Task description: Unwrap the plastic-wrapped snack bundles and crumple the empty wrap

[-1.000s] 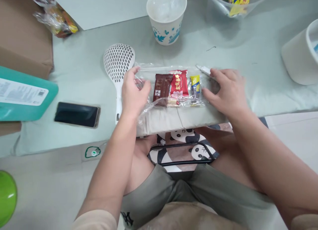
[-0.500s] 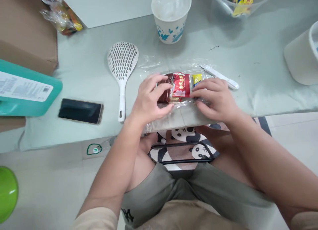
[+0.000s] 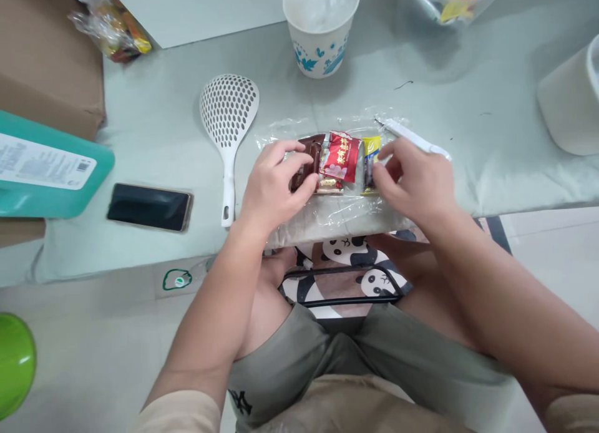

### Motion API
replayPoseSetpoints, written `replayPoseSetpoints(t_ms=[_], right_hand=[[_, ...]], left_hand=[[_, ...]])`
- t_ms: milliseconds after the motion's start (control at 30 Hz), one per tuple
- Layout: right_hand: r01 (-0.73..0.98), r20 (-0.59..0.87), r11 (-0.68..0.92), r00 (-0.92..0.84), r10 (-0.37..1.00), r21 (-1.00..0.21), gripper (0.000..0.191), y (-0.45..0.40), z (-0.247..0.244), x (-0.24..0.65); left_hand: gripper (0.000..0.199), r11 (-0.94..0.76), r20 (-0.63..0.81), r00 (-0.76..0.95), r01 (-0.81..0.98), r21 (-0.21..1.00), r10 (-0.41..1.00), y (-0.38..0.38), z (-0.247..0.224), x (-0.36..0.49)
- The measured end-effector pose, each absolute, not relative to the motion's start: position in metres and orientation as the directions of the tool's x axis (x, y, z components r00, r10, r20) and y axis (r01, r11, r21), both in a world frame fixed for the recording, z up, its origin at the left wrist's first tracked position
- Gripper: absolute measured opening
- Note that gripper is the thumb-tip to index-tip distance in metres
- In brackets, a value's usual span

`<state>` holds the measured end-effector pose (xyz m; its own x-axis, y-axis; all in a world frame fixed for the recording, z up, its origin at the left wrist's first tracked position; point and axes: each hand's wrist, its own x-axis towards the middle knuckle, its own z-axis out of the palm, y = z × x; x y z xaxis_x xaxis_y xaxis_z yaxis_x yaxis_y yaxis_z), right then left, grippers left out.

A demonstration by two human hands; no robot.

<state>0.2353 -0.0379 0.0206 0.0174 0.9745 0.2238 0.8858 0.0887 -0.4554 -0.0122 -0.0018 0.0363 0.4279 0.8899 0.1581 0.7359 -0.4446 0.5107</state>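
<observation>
A clear plastic film (image 3: 334,211) lies spread near the table's front edge, with small wrapped snacks side by side on it. My left hand (image 3: 276,180) curves over a dark brown packet (image 3: 312,149), fingers apart and fingertips resting on it. In the middle lies a red packet (image 3: 343,156), slightly tilted, partly covering a gold-coloured wrapped piece (image 3: 330,184). My right hand (image 3: 418,177) has its fingers curled, with thumb and forefinger at the right edge of a yellow and blue packet (image 3: 371,149). Behind that hand lies a white utility knife (image 3: 412,136), its handle partly hidden.
Left of the film are a white slotted skimmer (image 3: 229,111) and a phone (image 3: 150,207). A patterned paper bucket (image 3: 322,49) stands behind, with a clear bowl of packets (image 3: 482,5) and a white bucket (image 3: 573,105) rightward. A green jug (image 3: 51,177) stands far left.
My right hand has shifted to the right and its fingers have curled, uncovering more of the yellow packet. My left hand has drawn slightly left. The red packet is turned a little.
</observation>
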Motion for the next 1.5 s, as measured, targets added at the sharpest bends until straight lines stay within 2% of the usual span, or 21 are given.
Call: replayPoseSetpoints(t_ms=[67, 133, 200, 267, 400, 567, 767, 1033, 1267, 1400, 1500], right_hand=[[0.901, 0.236, 0.054, 0.055, 0.97, -0.431, 0.034, -0.034, 0.016, 0.228], [0.91, 0.215, 0.06, 0.032, 0.976, -0.409, 0.048, -0.03, 0.011, 0.223], [0.913, 0.179, 0.063, 0.012, 0.984, -0.404, 0.05, -0.028, 0.008, 0.222], [0.909, 0.157, 0.043, 0.025, 0.987, -0.414, 0.048, -0.027, 0.006, 0.225], [0.879, 0.193, 0.033, 0.068, 0.979, -0.475, 0.05, -0.026, 0.004, 0.236], [0.858, 0.24, 0.11, 0.016, 0.971, -0.501, 0.05, -0.028, 0.009, 0.241], [0.882, 0.276, 0.109, 0.025, 0.961, -0.459, 0.037, -0.027, 0.027, 0.217], [0.878, 0.241, 0.243, -0.153, 0.959, -0.412, 0.051, -0.018, 0.009, 0.203], [0.889, 0.219, 0.216, -0.136, 0.966, -0.404, 0.046, -0.017, 0.005, 0.211], [0.859, 0.213, 0.178, -0.082, 0.974, -0.48, 0.045, -0.017, 0.004, 0.218], [0.82, 0.266, 0.17, -0.023, 0.964, -0.546, 0.043, -0.017, -0.002, 0.223]], left_hand=[[0.027, -0.427, 0.177, 0.395, 0.742, 0.517, 0.901, -0.002, 0.035, -0.004], [0.042, -0.442, 0.147, 0.429, 0.752, 0.489, 0.891, -0.003, 0.032, 0.002], [0.059, -0.464, 0.106, 0.472, 0.758, 0.459, 0.875, -0.005, 0.029, 0.005], [0.064, -0.458, 0.09, 0.472, 0.767, 0.449, 0.877, -0.006, 0.027, 0.006], [0.048, -0.408, 0.104, 0.407, 0.791, 0.455, 0.907, -0.007, 0.027, 0.007], [0.035, -0.366, 0.123, 0.352, 0.8, 0.476, 0.928, -0.009, 0.029, 0.017], [0.047, -0.273, 0.146, 0.231, 0.834, 0.479, 0.962, -0.011, 0.023, 0.039], [0.047, -0.329, 0.116, 0.31, 0.836, 0.439, 0.944, -0.017, 0.021, 0.039], [0.049, -0.277, 0.119, 0.251, 0.84, 0.466, 0.961, -0.015, 0.021, 0.038], [0.042, -0.219, 0.126, 0.179, 0.821, 0.527, 0.976, -0.009, 0.028, 0.036], [0.031, -0.179, 0.152, 0.104, 0.74, 0.648, 0.983, -0.002, 0.03, 0.027]])
